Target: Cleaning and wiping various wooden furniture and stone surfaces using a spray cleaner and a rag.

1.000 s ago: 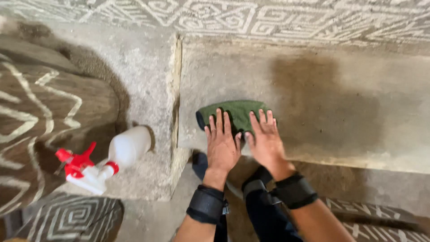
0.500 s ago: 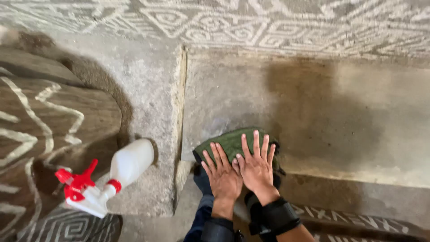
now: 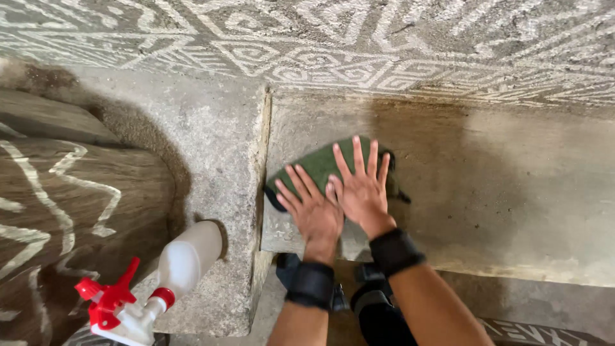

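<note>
A green cloth [image 3: 320, 165] lies flat on a grey stone ledge [image 3: 500, 192], close to its left end. My left hand [image 3: 314, 208] and my right hand [image 3: 362, 186] press down on the cloth side by side, palms flat and fingers spread. Each wrist wears a black band. The stone to the right of the cloth looks darker and damp.
A white spray bottle with a red trigger [image 3: 154, 282] lies on its side on the stone block [image 3: 211, 147] at the left. A brown surface painted with white lines [image 3: 70, 198] fills the far left. A patterned wall [image 3: 359, 45] runs behind the ledge.
Both hands and the cloth have slid away from me, up the ledge and slightly left. The hands stay flat on the cloth.
</note>
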